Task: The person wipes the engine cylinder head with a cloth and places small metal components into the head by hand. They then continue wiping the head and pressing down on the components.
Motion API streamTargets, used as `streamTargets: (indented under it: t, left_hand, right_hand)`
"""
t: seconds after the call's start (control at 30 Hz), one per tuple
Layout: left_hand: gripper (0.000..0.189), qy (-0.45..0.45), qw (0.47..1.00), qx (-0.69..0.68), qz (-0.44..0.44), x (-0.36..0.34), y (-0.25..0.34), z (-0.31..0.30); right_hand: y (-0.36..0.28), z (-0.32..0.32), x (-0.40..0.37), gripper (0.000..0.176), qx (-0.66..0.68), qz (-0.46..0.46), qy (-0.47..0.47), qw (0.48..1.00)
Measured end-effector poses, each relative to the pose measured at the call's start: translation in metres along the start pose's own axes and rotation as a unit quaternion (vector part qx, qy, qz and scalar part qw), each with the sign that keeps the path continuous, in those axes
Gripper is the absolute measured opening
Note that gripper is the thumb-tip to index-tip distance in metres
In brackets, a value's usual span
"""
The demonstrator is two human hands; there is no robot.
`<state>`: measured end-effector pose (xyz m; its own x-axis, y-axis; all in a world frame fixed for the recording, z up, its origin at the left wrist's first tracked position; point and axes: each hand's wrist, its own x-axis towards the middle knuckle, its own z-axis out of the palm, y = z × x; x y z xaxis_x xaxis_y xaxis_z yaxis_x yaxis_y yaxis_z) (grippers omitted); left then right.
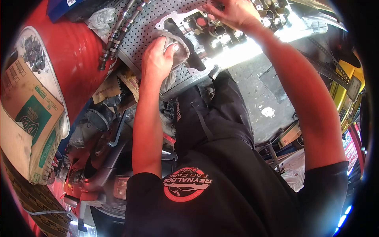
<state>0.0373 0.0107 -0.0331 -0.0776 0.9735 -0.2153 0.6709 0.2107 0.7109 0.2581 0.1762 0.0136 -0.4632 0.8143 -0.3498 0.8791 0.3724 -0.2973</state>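
My left hand [156, 61] is closed on a greyish rag [179, 55], at the left end of a metal cylinder head [192, 39]. The head lies on a perforated metal bench top [144, 47], with round bores and valve-train parts showing along it. My right hand [239, 15] reaches over the head's upper side, partly cut off by the top of the view. Its visible fingers are stretched out and apart, and no object shows in them. Two camshafts [118, 33] lie side by side to the left, their lower ends over the bench edge.
A red drum [81, 47] stands on the left, with small dark parts [35, 53] and a cardboard box [33, 118] on top. A crumpled white cloth [102, 19] lies beside the camshafts. Below left is a vehicle's front [104, 166]. Yellow equipment [351, 94] stands at right.
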Motion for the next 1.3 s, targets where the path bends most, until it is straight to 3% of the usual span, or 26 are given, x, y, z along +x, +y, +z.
streamTargets:
  t: [0.2,0.4,0.5,0.6,0.7,1.0,1.1,1.2,1.3]
  left_hand:
    - [0.03,-0.045,0.996,-0.003,-0.073,0.007,0.005,-0.005]
    - [0.033,0.013,0.999,0.036,-0.021,0.0,0.011,-0.001]
    - [0.033,-0.03,0.996,0.026,-0.077,0.005,0.018,-0.008]
    - [0.03,-0.038,0.995,-0.003,-0.095,0.007,0.013,-0.006]
    - [0.028,-0.029,0.993,-0.074,-0.088,0.009,0.011,-0.008]
    - [0.028,-0.023,0.985,-0.137,-0.098,0.01,-0.009,0.003]
    - [0.03,0.016,0.996,-0.042,-0.079,0.006,0.001,0.004]
    - [0.035,-0.02,0.99,0.079,-0.113,0.006,0.025,-0.007]
    - [0.037,-0.031,0.992,0.065,-0.108,0.01,0.018,-0.006]
  right_hand:
    - [-0.005,-0.007,-0.002,0.06,-0.002,0.011,-0.005,1.0]
    - [-0.004,-0.003,-0.002,0.061,-0.009,0.021,-0.005,1.0]
    - [0.003,0.002,0.0,0.06,-0.047,-0.021,0.015,0.999]
    - [0.001,0.003,-0.001,0.059,0.007,0.001,0.024,1.0]
    - [0.002,0.003,0.001,0.058,-0.019,-0.034,0.025,0.999]
    - [0.0,0.002,0.002,0.058,0.007,0.002,0.011,1.0]
    - [0.0,0.002,0.001,0.058,0.016,0.004,0.01,1.0]
    - [0.003,0.009,0.002,0.058,-0.012,-0.037,0.045,0.998]
    - [0.006,0.012,0.003,0.057,-0.018,-0.033,0.045,0.998]
